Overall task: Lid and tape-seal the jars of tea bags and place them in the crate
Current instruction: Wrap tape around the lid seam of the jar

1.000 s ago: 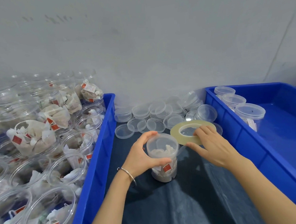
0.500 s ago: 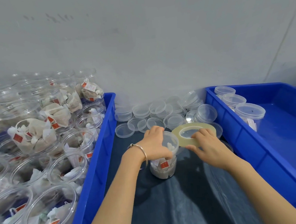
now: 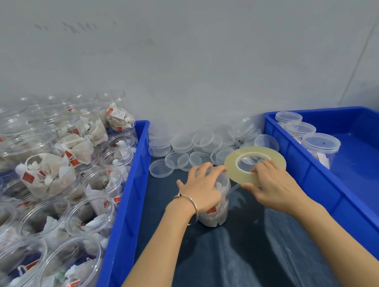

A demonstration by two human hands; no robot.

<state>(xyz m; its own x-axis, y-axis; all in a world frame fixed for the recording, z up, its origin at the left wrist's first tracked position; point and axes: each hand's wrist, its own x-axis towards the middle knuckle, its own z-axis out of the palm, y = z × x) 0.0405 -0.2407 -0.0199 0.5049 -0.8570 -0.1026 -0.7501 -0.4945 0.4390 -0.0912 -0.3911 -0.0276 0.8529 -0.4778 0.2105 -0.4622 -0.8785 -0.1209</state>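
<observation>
Left hand (image 3: 201,187): gripped the jar (image 3: 215,205) top, upright on the dark desk (image 3: 247,251).
Right hand (image 3: 274,185): pinched the tape roll (image 3: 254,163), strip seemingly stretched to the jar.
Risk: slack tape could wrinkle.

In front of me rises a plain grey wall (image 3: 200,53) with a few faint scuff marks near its top. A dark blue cloth (image 3: 237,263) covers the work surface below me, creased and wrinkled along its length.
</observation>
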